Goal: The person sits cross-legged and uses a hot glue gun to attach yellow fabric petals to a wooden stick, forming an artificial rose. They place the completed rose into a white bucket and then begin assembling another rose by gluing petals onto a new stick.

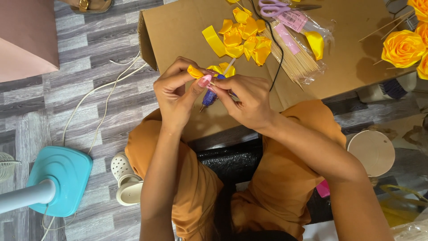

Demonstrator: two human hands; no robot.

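We pinch a small folded yellow ribbon piece (pixel 196 71) between left hand (pixel 176 96) and right hand (pixel 245 100), a clear pink-labelled packet of sticks (pixel 296 53) lying beyond on the cardboard.

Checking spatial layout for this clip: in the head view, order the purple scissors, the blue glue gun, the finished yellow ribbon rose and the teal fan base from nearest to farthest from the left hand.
1. Blue glue gun: beside the left hand, on the cardboard.
2. Purple scissors: top centre.
3. Teal fan base: on the floor, lower left; nearly as near as the scissors, so that pair is close.
4. Yellow ribbon rose: far right.
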